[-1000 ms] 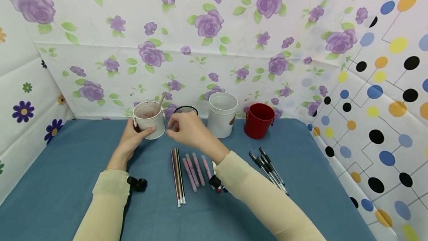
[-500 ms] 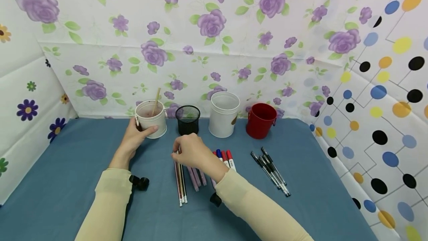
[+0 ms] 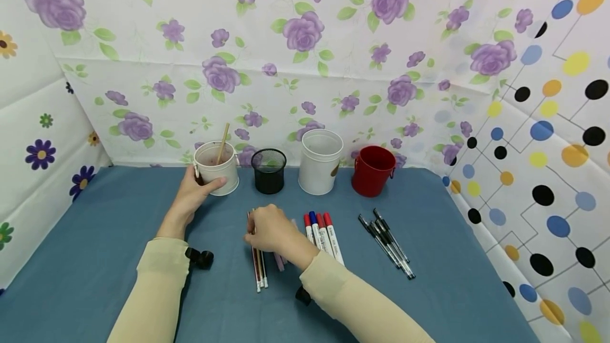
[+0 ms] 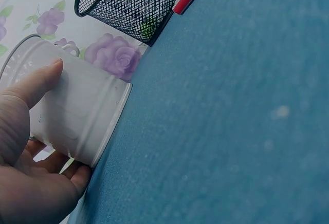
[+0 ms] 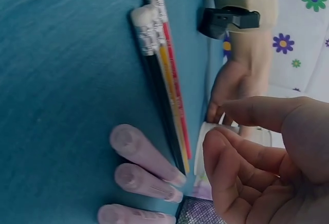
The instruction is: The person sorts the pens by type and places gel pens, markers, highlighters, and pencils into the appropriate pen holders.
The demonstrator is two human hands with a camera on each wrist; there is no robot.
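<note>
My left hand (image 3: 205,181) grips a small white bucket (image 3: 218,169) at the back left of the blue table; a wooden stick (image 3: 222,143) stands in it. In the left wrist view the thumb of the left hand (image 4: 64,124) lies on the wall of the bucket (image 4: 97,98) and the fingers wrap under it. My right hand (image 3: 252,229) hovers with loosely curled fingers over a bundle of pencils (image 3: 259,271), holding nothing. In the right wrist view the right hand (image 5: 226,129) is just above the pencils (image 5: 164,80) and the pink pens (image 5: 144,157).
A black mesh cup (image 3: 269,171), a tall white cup (image 3: 320,162) and a red bucket (image 3: 373,171) stand in a row along the back. Red and blue markers (image 3: 321,234) and several black pens (image 3: 386,242) lie right of my right hand. Flowered walls enclose the table (image 3: 95,258).
My right hand has drawn back from beside the white bucket and come down over the pencils, uncovering the black mesh cup and the markers. The left hand has stayed on the bucket.
</note>
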